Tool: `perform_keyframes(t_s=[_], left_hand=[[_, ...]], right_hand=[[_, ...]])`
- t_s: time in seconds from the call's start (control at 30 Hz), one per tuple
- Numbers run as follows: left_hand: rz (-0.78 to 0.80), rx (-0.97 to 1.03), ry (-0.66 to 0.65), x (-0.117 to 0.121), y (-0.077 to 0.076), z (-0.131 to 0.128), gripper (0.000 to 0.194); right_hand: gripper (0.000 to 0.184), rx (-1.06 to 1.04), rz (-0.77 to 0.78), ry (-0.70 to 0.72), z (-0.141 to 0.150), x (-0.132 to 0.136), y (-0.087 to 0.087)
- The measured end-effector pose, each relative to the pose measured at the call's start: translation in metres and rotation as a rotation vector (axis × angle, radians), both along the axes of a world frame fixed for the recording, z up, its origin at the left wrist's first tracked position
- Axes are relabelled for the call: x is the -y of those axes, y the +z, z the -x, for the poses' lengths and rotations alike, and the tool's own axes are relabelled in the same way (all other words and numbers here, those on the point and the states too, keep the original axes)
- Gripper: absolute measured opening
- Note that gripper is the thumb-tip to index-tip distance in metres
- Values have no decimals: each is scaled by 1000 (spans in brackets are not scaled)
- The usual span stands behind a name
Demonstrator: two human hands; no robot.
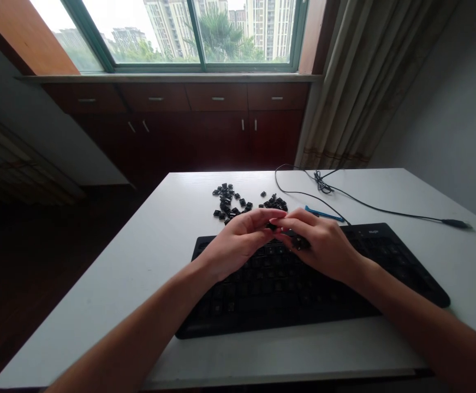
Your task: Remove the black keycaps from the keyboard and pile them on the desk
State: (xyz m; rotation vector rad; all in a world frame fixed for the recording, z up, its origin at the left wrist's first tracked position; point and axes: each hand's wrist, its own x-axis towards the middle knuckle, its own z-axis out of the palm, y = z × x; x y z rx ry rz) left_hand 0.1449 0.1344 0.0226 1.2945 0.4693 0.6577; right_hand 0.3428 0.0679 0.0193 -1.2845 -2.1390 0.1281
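Both hands meet above the upper middle of a black keyboard (pixel 258 305). Between the fingertips is a small black keycap (pixel 271 226), partly covered by the fingers. My left hand (pixel 238 240) pinches it from the left, thumb below and fingers above. From the other side my right hand (pixel 323 240) has its fingers on the same keycap. A few more dark keycaps (pixel 299 242) show under the curled fingers of my right hand, seemingly held in the palm. The hands hide part of the keyboard's top rows.
Loose black keycaps (pixel 225 199) lie scattered behind the keyboard, with another pile (pixel 275 203) just beyond the hands. A blue tool (pixel 323 214) rests near the keyboard's back edge. A black cable (pixel 379 207) runs across the white table (pixel 131 278) to a plug (pixel 456 224).
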Motion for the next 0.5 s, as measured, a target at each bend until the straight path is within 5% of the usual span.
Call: perform_keyframes(t_s=[0.33,0.5], left_hand=[[-109,-1,-41,-1,0,3,36],[-369,-6,62,4,5,2,33]], right_hand=[[16,-250,10,-43,0,-4,-2],[18,-508,162,38,-1,-2,11]])
